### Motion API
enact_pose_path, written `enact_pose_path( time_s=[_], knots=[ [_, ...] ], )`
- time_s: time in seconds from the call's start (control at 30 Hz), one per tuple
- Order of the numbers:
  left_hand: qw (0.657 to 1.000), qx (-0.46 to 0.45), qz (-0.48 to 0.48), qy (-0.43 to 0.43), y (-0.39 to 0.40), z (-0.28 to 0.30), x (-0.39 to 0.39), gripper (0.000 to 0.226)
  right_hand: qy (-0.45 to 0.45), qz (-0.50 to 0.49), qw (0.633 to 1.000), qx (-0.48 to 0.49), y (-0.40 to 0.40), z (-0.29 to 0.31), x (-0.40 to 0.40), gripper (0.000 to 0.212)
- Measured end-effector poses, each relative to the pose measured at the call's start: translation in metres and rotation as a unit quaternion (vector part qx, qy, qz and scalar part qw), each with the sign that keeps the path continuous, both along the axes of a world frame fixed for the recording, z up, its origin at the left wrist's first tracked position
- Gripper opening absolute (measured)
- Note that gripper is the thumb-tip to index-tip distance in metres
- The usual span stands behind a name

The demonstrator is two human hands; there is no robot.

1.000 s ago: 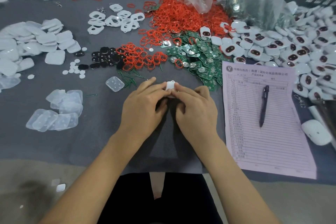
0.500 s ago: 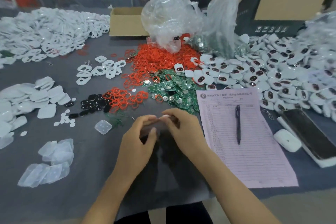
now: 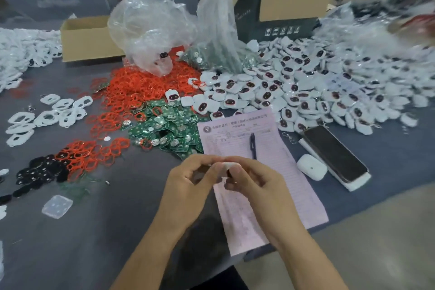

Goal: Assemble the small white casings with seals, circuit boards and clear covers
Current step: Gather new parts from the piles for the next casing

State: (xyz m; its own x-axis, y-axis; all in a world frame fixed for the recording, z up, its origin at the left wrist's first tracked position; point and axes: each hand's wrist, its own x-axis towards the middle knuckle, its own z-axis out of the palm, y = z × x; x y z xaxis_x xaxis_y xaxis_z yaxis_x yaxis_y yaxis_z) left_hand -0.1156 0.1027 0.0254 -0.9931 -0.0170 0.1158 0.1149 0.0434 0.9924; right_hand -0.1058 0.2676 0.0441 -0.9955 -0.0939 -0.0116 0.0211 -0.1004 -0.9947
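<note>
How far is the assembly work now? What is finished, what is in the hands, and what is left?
Done: a large heap of closed white casings lies at the right. In hand: the left hand and right hand pinch one small white casing between them; its state is hidden. Left: piles of red seals, green circuit boards and open white frames still wait.

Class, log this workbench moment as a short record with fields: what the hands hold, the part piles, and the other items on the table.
held item: small white casing, pinched between left hand and right hand
seals: red rings
boards: green circuit boards
finished pile: white units
paperwork: pink form with pen
other: phone, clear cover
</note>
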Motion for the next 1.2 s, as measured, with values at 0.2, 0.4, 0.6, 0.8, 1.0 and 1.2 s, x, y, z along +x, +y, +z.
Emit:
enact_pose_path(
  time_s=[0.2,0.4,0.6,0.8,1.0,1.2],
  knots=[
    [0.997,0.006,-0.081,-0.003,0.066,0.015,-0.019,0.014,-0.005,-0.093,0.996,-0.006,0.066,0.020,0.007,0.013],
    [0.992,0.068,-0.103,-0.016,0.118,0.023,-0.021,0.031,0.271,-0.304,0.883,0.234,0.102,0.042,0.018,0.016],
    [0.994,0.045,-0.080,-0.054,0.107,0.009,-0.024,0.030,0.550,-0.439,0.631,0.325,0.158,0.069,0.022,0.054],
    [0.993,0.050,-0.035,-0.098,0.079,0.000,-0.027,0.022,0.226,-0.461,0.752,0.412,0.147,0.059,-0.070,0.025],
    [0.996,-0.006,0.007,-0.092,0.050,-0.012,-0.025,0.025,0.221,-0.340,0.804,0.435,0.091,-0.006,-0.052,0.012],
    [0.989,-0.117,0.084,-0.017,0.006,-0.007,-0.006,0.014,0.285,-0.230,0.837,0.406,0.004,-0.027,-0.043,0.008]
  ],
)
